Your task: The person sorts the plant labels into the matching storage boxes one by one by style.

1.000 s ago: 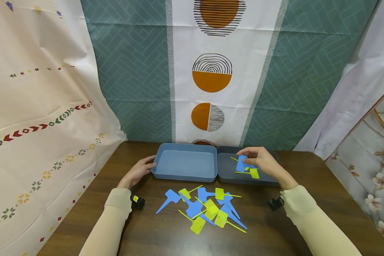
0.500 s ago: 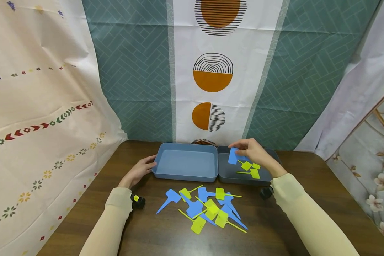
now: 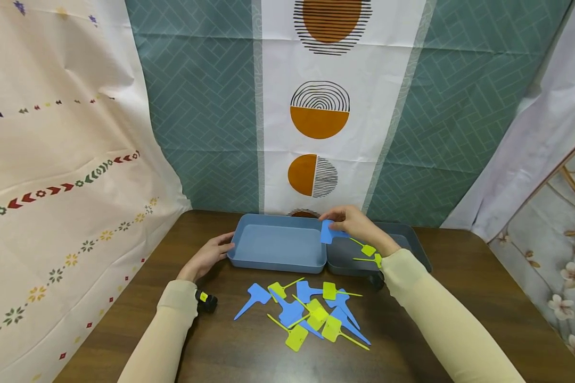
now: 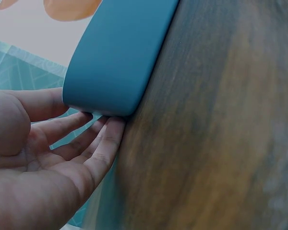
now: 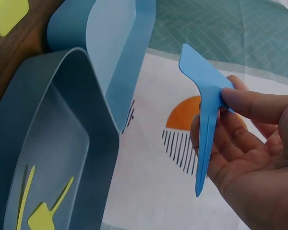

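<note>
"Holding anything, is that right hand (image 3: 356,223)?"

"Yes! It pinches a blue tag (image 5: 209,91) by the wide part, with the thumb on one side. The tag is up in the air, near where the blue tray (image 3: 268,266) and the dark grey tray (image 3: 347,266) meet."

"And the left hand (image 3: 211,254)?"

"It's not gripping. Its fingers are loose, and their tips touch the end of the blue tray."

"What's in the grey one?"

"I see two yellow tags (image 3: 368,250), partly behind the right arm (image 3: 441,298)."

"And in front of the trays?"

"A messy heap of blue and yellow tags (image 3: 317,315) lies on the brown table (image 3: 249,356). Some lie on top of others, and their thin stems point all ways."
</note>
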Tool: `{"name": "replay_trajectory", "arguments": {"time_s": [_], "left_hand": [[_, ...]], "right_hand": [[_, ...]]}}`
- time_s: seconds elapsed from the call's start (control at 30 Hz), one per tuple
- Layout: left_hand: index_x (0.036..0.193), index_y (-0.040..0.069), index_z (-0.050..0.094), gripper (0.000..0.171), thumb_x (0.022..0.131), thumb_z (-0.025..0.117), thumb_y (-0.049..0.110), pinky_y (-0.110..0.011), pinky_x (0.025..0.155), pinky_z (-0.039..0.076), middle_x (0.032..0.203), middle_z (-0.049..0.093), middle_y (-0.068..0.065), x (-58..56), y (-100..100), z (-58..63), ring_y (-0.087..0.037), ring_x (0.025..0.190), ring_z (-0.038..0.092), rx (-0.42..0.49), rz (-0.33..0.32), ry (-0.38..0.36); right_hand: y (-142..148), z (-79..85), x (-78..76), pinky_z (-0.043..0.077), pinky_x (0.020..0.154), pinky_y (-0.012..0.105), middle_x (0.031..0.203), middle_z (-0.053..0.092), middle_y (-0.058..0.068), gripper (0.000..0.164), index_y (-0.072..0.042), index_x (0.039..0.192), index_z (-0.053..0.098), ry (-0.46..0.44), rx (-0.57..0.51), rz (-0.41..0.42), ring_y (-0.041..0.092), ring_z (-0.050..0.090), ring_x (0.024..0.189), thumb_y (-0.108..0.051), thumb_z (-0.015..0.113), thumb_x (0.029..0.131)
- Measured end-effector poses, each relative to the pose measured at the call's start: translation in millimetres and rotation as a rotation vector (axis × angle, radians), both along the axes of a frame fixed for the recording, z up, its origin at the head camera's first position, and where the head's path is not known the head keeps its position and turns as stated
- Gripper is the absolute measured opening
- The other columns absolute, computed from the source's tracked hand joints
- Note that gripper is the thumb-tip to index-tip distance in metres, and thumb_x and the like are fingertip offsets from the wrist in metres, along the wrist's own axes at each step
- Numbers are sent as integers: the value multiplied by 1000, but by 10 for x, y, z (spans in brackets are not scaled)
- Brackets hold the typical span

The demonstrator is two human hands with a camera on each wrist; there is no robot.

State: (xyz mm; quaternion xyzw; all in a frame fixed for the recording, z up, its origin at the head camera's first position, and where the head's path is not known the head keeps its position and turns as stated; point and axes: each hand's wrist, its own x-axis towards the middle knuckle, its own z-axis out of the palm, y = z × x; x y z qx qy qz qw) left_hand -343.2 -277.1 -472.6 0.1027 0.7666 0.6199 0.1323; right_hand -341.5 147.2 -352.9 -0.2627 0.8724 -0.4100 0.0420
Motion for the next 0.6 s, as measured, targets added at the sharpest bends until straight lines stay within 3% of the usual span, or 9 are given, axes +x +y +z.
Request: {"name": "replay_trajectory", "arguments": {"time_s": [0.3, 0.6], "left_hand": [[162, -8, 18, 57, 112, 41, 8, -58, 123, 27, 166, 23, -31, 0, 1, -2, -46, 150, 31, -3, -7, 5], [162, -8, 18, 57, 112, 41, 8, -58, 122, 28, 165, 23, -32, 16, 4, -2, -46, 150, 31, 7, -6, 10]], "right_hand": [[-271, -90, -83, 49, 72, 30, 109, 68, 18, 25, 2, 121, 74, 17, 21, 23, 24, 55, 83, 6, 65, 98], [-517, -292, -73, 53, 74, 31, 101, 66, 11, 22, -1, 116, 76, 36, 50, 36, 20, 58, 82, 6, 65, 98]]}}
